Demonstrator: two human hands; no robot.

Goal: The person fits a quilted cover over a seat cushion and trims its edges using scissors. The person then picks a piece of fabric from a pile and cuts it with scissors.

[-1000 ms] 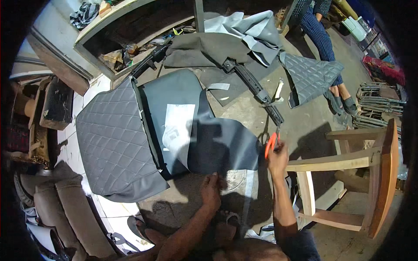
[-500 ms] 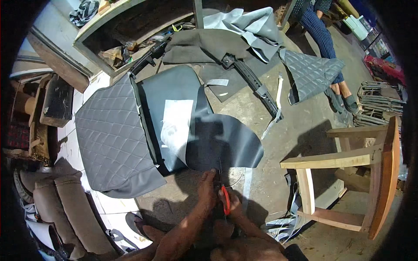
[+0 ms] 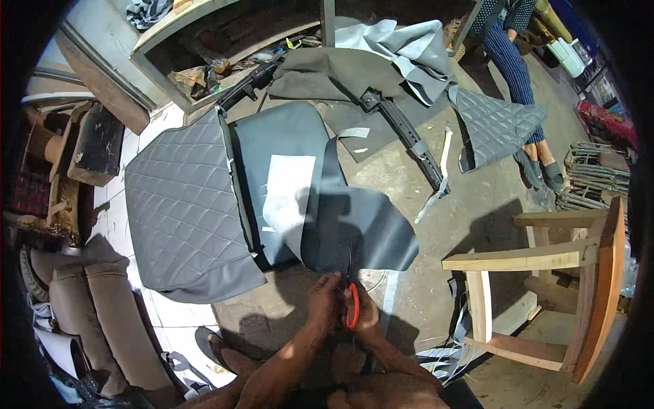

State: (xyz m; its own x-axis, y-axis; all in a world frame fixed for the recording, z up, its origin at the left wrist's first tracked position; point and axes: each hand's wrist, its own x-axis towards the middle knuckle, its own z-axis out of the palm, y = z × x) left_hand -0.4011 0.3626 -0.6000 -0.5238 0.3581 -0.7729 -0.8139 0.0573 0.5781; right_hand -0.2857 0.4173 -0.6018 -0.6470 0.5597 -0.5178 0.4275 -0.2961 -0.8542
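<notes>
Red-handled scissors (image 3: 353, 310) are in my right hand (image 3: 366, 313), whose fingers wrap the handles. Their dark blades point away from me, at the near edge of a dark grey vinyl sheet (image 3: 381, 228). How far the blades are apart is lost in shadow. Just left of the scissors, my left hand (image 3: 323, 303) is closed at the sheet's near edge, pinching it. Under and beside that sheet lies a larger smooth grey vinyl piece (image 3: 283, 129) with a white paper-like patch (image 3: 289, 184) on it. A quilted grey cover (image 3: 187, 211) adjoins it on the left.
A wooden chair frame (image 3: 518, 258) stands at the right. Metal rails (image 3: 409, 136) and a quilted piece (image 3: 494, 126) lie farther off. Brown cushions (image 3: 112, 320) are at lower left. A seated person's legs (image 3: 511, 71) show at upper right.
The whole view has shifted slightly, so most things appear a little farther right. Both hands keep nearly the same place at the sheet's near edge, with the scissors still held.
</notes>
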